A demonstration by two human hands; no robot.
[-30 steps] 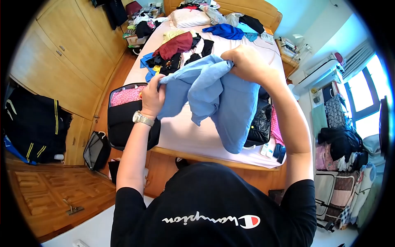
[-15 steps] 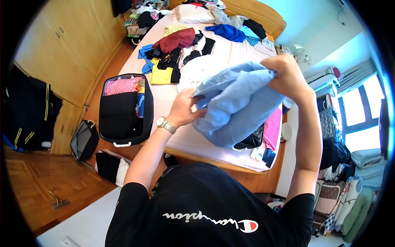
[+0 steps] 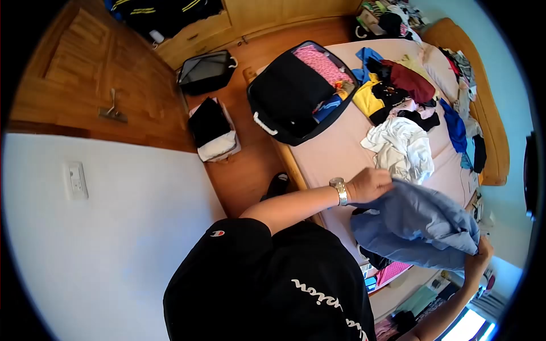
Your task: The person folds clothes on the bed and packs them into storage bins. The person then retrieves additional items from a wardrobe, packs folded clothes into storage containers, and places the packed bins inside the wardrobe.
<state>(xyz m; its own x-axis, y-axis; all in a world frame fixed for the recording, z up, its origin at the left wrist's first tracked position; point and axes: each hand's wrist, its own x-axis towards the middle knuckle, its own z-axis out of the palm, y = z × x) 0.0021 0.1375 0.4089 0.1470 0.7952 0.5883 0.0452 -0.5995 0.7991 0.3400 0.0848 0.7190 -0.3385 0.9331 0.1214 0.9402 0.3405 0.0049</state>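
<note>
A light blue garment (image 3: 421, 227) is stretched between my two hands above the bed; its exact kind does not show. My left hand (image 3: 369, 184), with a metal watch (image 3: 339, 191) at the wrist, has its fingers closed on one edge. The opposite end is gripped by my right hand (image 3: 479, 254). Just beyond the garment, a crumpled white cloth (image 3: 401, 145) lies on the bed. A black fabric storage box (image 3: 290, 91) with folded pink and black clothes inside sits at the bed's edge.
The bed (image 3: 318, 165) bears a heap of yellow, black and maroon clothes (image 3: 409, 79). On the floor stand a grey-lined black box (image 3: 206, 73) and a white box (image 3: 230, 149) holding clothes. A wooden door (image 3: 108, 74) and a white wall (image 3: 114, 227) are to the left.
My view has turned, so the bed appears farther right. My left hand, loosely open beside the garment before, now pinches its edge. The garment is spread wider between both hands.
</note>
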